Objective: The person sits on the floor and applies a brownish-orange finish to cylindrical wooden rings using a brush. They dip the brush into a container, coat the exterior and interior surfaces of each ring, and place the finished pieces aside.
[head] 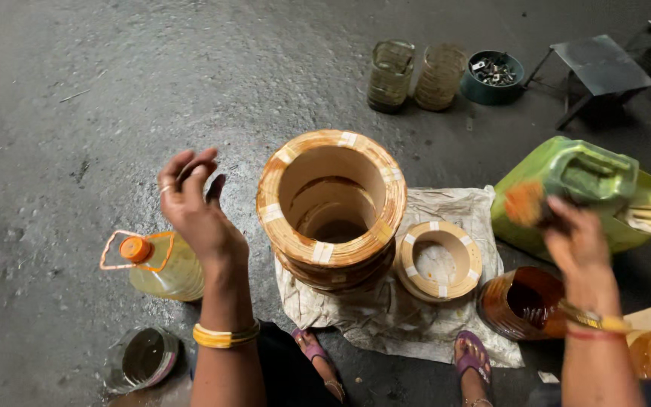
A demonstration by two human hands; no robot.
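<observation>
So the person is squatting on a dark concrete floor (77,90) with a tall stack of tape-wrapped coils (331,207) right in front, sitting on a crumpled cloth (446,324), probably to keep drips off the ground. 1 smaller coil (438,260) lies flat just beside the stack on the same cloth.

The left hand (194,203) is up in the air to the left of the stack, fingers loosely curled and half open, holding nothing that I can see. The right hand (578,241) is blurred but looks closed around a brush (525,202) with an orange-stained tip, held above an open jar of brownish liquid (525,301), which sits close, I'd guess for easy dipping.

Other stuff around: a green jerrycan (589,177) lying on its side, a bottle with an orange cap (160,264), a small tin (143,358), 2 more coils (416,75) further back next to a bowl of metal bits (493,75)
</observation>
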